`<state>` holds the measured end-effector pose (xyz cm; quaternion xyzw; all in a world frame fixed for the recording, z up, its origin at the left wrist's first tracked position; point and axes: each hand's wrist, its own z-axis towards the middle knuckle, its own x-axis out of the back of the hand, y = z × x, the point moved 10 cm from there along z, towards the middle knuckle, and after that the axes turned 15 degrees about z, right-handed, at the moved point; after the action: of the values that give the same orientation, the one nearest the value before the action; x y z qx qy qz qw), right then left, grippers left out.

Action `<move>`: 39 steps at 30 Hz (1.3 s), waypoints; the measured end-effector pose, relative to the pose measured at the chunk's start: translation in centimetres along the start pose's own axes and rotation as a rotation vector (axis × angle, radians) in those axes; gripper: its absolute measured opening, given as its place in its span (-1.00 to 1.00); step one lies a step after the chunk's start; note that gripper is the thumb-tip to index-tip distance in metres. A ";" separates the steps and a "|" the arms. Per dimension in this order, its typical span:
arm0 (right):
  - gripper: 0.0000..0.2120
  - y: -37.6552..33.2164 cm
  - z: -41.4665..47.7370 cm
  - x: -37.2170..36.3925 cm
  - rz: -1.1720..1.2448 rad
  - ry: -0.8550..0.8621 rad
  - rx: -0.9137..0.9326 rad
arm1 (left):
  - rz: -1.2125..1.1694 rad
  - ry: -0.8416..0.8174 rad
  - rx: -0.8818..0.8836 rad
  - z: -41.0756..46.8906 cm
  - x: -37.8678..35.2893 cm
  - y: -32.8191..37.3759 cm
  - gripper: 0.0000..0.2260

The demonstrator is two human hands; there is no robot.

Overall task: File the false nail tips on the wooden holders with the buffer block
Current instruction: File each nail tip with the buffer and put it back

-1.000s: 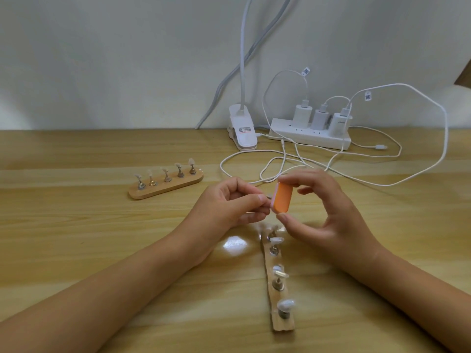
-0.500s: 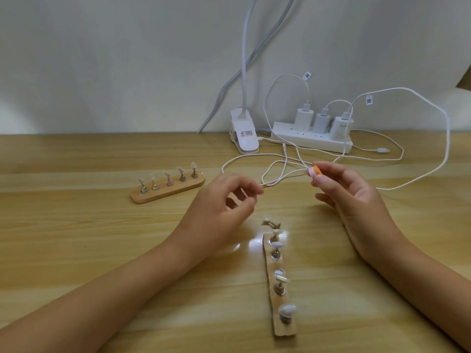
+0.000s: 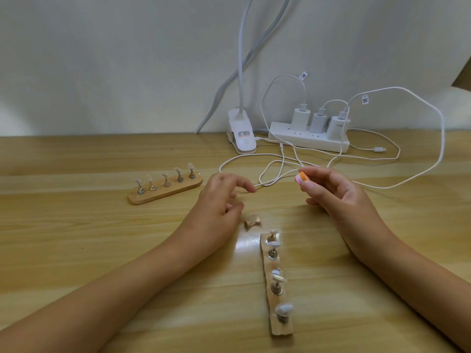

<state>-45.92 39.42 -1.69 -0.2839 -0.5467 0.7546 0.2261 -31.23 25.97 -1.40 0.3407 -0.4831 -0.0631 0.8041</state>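
Right hand pinches the buffer block between thumb and fingertips, held up off the table. Only the block's orange-and-pink end shows past the fingers.

Left hand hovers beside it, fingers loosely spread, holding nothing.

Just below the left thumb, one loose peg lies on its side on the table with a nail tip on it, not touching the hand.

Between the two wrists, running back toward the person: near holder, a wooden strip with pegs standing in it and nail tips on top. Far holder sits out past the left hand's outer side, with five pegs upright.

Beyond the right fingertips are cables, then a power strip at the wall.

Handling, my read:
- The block looks like foam: light, a bit squashy, and gritty enough not to slip. Grip the narrow sides and leave a broad face free to work.
- The tips look like thin glossy plastic, so they will flex and could pop off under hard pressure. Use light strokes.
- Pick up the loose peg by its metal stem, not by the tip. Can't tell how the pegs seat in the wood.
- The holder looks light and could slide. Use the left fingers to pin the peg base or the wood while filing.
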 end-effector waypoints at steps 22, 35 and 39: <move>-0.62 -1.9 -1.0 -1.4 -0.094 -0.082 0.132 | -0.383 0.025 0.066 -0.7 0.6 0.7 -0.93; -0.52 -4.5 -3.6 -5.3 -0.390 -0.330 0.479 | -0.603 -0.153 0.093 -0.8 -1.5 1.3 -0.85; -0.53 -4.2 -3.3 -5.1 -0.402 -0.321 0.462 | -0.603 -0.166 0.094 -0.9 -1.6 1.3 -0.86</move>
<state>-39.75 39.66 2.44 0.0105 -0.4348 0.8338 0.3400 -31.63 28.02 -2.04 0.4990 -0.4268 -0.3037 0.6904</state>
